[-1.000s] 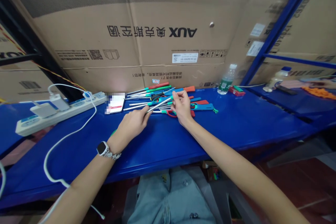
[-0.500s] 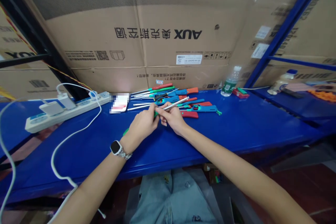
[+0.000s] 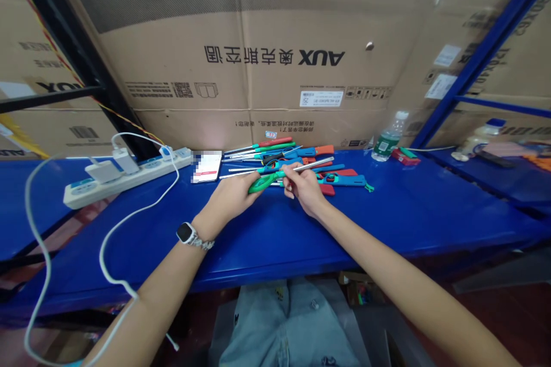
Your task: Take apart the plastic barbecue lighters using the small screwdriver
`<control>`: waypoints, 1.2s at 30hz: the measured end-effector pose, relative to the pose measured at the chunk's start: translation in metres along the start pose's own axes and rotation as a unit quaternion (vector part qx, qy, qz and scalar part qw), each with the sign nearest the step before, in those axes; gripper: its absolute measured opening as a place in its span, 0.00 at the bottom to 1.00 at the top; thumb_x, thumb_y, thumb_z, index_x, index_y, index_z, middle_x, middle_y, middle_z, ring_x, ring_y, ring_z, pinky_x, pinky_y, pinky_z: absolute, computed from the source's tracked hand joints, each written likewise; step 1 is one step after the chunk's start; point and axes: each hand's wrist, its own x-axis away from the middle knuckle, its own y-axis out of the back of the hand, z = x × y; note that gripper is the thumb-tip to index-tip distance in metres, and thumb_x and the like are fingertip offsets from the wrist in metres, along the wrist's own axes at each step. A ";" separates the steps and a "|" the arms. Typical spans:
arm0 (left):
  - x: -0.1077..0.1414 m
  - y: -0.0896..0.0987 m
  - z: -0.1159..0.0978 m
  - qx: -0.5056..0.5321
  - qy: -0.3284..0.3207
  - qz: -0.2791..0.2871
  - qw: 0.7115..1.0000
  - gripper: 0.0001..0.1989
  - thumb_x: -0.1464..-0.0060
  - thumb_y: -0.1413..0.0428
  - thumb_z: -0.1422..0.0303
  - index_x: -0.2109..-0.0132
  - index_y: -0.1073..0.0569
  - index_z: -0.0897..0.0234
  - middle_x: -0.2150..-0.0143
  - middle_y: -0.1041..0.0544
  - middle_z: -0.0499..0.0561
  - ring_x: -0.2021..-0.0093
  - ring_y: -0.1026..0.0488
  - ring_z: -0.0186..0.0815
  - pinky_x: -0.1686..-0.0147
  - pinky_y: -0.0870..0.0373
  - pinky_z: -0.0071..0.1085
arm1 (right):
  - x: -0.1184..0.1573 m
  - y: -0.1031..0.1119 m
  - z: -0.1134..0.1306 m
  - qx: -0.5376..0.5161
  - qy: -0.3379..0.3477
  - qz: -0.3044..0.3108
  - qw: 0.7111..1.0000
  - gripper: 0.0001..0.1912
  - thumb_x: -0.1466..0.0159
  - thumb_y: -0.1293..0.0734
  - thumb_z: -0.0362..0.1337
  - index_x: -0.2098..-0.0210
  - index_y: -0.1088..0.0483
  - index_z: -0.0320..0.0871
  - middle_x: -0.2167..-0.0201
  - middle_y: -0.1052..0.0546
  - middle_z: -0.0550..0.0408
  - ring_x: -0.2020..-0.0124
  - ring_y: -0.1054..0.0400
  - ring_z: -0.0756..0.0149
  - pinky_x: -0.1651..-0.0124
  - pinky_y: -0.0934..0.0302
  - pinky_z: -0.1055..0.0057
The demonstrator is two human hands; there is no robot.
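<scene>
Between my hands is a green long-nosed lighter, lifted over the blue table with its metal tube pointing right. My left hand is closed around the green handle; part of the handle is hidden by the fingers. My right hand pinches the lighter where the tube meets the handle. Just behind lie several similar lighters in red, green, orange and blue, among them a blue lighter with a teal tip at its end. My hands cover part of this pile.
A phone lies left of the pile, near a white power strip with plugs and a trailing cable. A water bottle and a red box stand to the right. Large cardboard rises behind the table.
My hands have moved apart, and more of the green handle shows between them. The lighter's tube has tilted closer to level. The view has shifted slightly left.
</scene>
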 end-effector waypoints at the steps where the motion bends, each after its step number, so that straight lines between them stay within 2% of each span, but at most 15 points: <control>1: 0.001 0.002 -0.001 -0.019 0.016 0.010 1.000 0.11 0.33 0.50 0.61 0.57 0.27 0.62 0.65 0.21 0.55 0.65 0.24 0.43 0.68 0.37 0.31 | 0.000 0.000 0.000 0.004 0.005 0.002 1.000 0.26 0.52 0.20 0.55 0.71 0.34 0.44 0.85 0.34 0.65 0.85 0.46 0.76 0.85 0.52 0.77; 5: 0.002 0.003 -0.006 -0.005 0.031 0.041 0.999 0.15 0.32 0.52 0.58 0.55 0.25 0.62 0.67 0.21 0.54 0.68 0.25 0.41 0.70 0.38 0.30 | 0.002 0.000 -0.002 0.057 0.034 0.032 0.997 0.25 0.49 0.22 0.55 0.70 0.34 0.44 0.85 0.34 0.66 0.85 0.45 0.76 0.83 0.51 0.76; 9: 0.002 0.000 -0.006 0.094 0.020 0.057 0.994 0.16 0.33 0.50 0.58 0.54 0.23 0.64 0.70 0.23 0.51 0.74 0.31 0.35 0.71 0.40 0.30 | 0.001 0.005 -0.002 0.098 0.047 0.081 0.991 0.24 0.45 0.25 0.56 0.70 0.36 0.45 0.85 0.34 0.67 0.84 0.43 0.75 0.80 0.49 0.75; 12: 0.002 -0.001 -0.006 0.177 0.010 0.074 0.981 0.16 0.35 0.49 0.58 0.58 0.22 0.65 0.72 0.25 0.48 0.75 0.35 0.32 0.71 0.40 0.29 | 0.000 0.009 0.004 0.129 0.062 0.117 0.983 0.23 0.43 0.26 0.55 0.70 0.36 0.45 0.84 0.33 0.66 0.83 0.42 0.74 0.77 0.47 0.74; 15: 0.003 -0.001 -0.009 0.272 0.001 0.107 0.956 0.16 0.37 0.46 0.56 0.61 0.23 0.65 0.73 0.26 0.46 0.73 0.34 0.31 0.70 0.37 0.28 | 0.003 0.012 0.011 0.161 0.074 0.162 0.971 0.21 0.40 0.27 0.53 0.71 0.36 0.45 0.83 0.33 0.65 0.81 0.41 0.74 0.75 0.47 0.74; 18: 0.007 0.002 -0.016 0.342 0.028 0.157 0.926 0.18 0.39 0.44 0.54 0.66 0.25 0.65 0.74 0.26 0.46 0.76 0.34 0.29 0.74 0.36 0.28 | 0.009 0.016 0.019 0.181 0.073 0.200 0.960 0.19 0.38 0.28 0.51 0.71 0.37 0.45 0.83 0.34 0.66 0.81 0.41 0.73 0.75 0.47 0.73; 22: 0.010 0.005 -0.027 0.396 0.089 0.234 0.883 0.21 0.41 0.43 0.50 0.68 0.29 0.64 0.77 0.31 0.44 0.83 0.39 0.26 0.83 0.42 0.26 | 0.016 0.021 0.030 0.200 0.064 0.236 0.949 0.19 0.36 0.30 0.51 0.71 0.38 0.45 0.82 0.35 0.65 0.80 0.42 0.73 0.74 0.47 0.73; 24: 0.008 0.004 -0.031 0.434 0.107 0.257 0.857 0.21 0.41 0.42 0.49 0.67 0.30 0.64 0.78 0.33 0.43 0.84 0.42 0.25 0.85 0.46 0.24 | 0.016 0.020 0.031 0.203 0.060 0.238 0.948 0.19 0.36 0.30 0.52 0.71 0.37 0.45 0.82 0.35 0.65 0.80 0.43 0.73 0.74 0.48 0.73; 26: 0.003 0.000 -0.035 0.461 0.113 0.253 0.843 0.21 0.40 0.43 0.49 0.67 0.31 0.63 0.78 0.36 0.42 0.84 0.44 0.24 0.85 0.47 0.24 | 0.013 0.016 0.028 0.191 0.063 0.197 0.959 0.21 0.38 0.29 0.54 0.71 0.38 0.46 0.83 0.37 0.66 0.81 0.45 0.73 0.76 0.49 0.73; 28: -0.003 -0.005 -0.038 0.461 0.106 0.207 0.856 0.20 0.38 0.45 0.50 0.67 0.32 0.63 0.79 0.36 0.42 0.83 0.43 0.25 0.83 0.44 0.25 | 0.009 0.010 0.023 0.172 0.074 0.105 0.977 0.23 0.39 0.29 0.57 0.71 0.39 0.46 0.84 0.41 0.67 0.82 0.48 0.73 0.78 0.53 0.73; 30: -0.007 -0.011 -0.042 0.421 0.074 0.128 0.895 0.18 0.36 0.48 0.54 0.67 0.32 0.63 0.77 0.33 0.44 0.80 0.38 0.28 0.79 0.38 0.27 | 0.006 0.007 0.018 0.180 0.105 0.006 0.978 0.24 0.38 0.31 0.59 0.73 0.41 0.47 0.85 0.45 0.67 0.83 0.51 0.73 0.78 0.55 0.73; 33: -0.006 -0.016 -0.047 0.288 0.030 0.036 0.956 0.12 0.35 0.49 0.61 0.63 0.28 0.63 0.71 0.25 0.49 0.72 0.29 0.35 0.69 0.34 0.30 | 0.006 0.010 0.014 0.285 0.149 -0.067 0.944 0.30 0.34 0.36 0.60 0.80 0.48 0.47 0.85 0.46 0.63 0.82 0.51 0.72 0.77 0.57 0.71; 36: 0.000 -0.017 -0.052 0.151 0.061 0.032 0.986 0.07 0.36 0.49 0.66 0.59 0.27 0.63 0.68 0.22 0.54 0.68 0.24 0.43 0.70 0.37 0.33 | 0.009 0.016 0.010 0.363 0.130 -0.105 0.917 0.34 0.32 0.40 0.60 0.84 0.53 0.47 0.88 0.47 0.60 0.83 0.52 0.71 0.78 0.61 0.68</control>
